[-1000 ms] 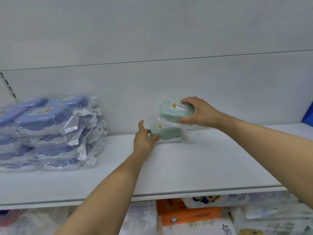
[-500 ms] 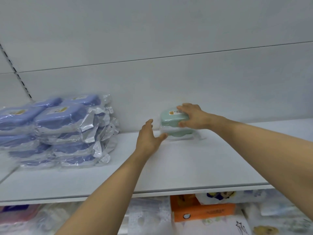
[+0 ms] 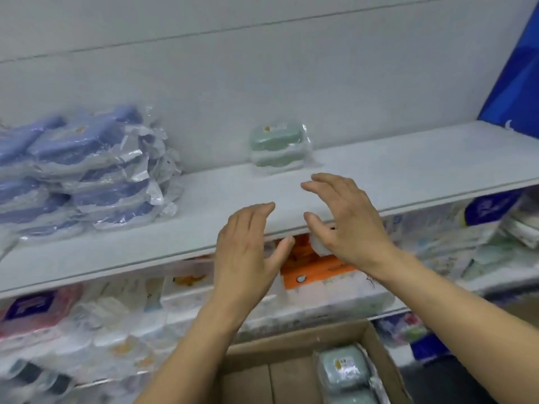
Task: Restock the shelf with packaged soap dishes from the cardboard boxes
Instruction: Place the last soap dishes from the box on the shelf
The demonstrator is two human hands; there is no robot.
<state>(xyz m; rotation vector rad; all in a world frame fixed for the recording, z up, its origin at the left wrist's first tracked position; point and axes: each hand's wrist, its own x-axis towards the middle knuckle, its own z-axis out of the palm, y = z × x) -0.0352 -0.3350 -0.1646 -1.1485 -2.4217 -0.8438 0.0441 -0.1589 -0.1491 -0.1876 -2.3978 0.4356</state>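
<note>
**Hands come away empty; two green dishes stacked on the shelf**

Nearest the camera, the cardboard box (image 3: 294,371) sits low in view with more green packaged soap dishes (image 3: 344,371) waiting in its right side. Above it, both hands hang free in front of the shelf edge: the left hand (image 3: 248,252) and the right hand (image 3: 347,225) have loose, spread fingers and hold nothing. A second ago the right hand was setting a dish down while the left steadied the one beneath; both have since let go and pulled back. Farther in, on the shelf (image 3: 408,167) against the back wall, the two stacked green soap dishes (image 3: 277,147) stand unaided. Left of them lies the pile of blue packaged dishes (image 3: 87,170). Judging by this, the next reach goes into the box.
</note>
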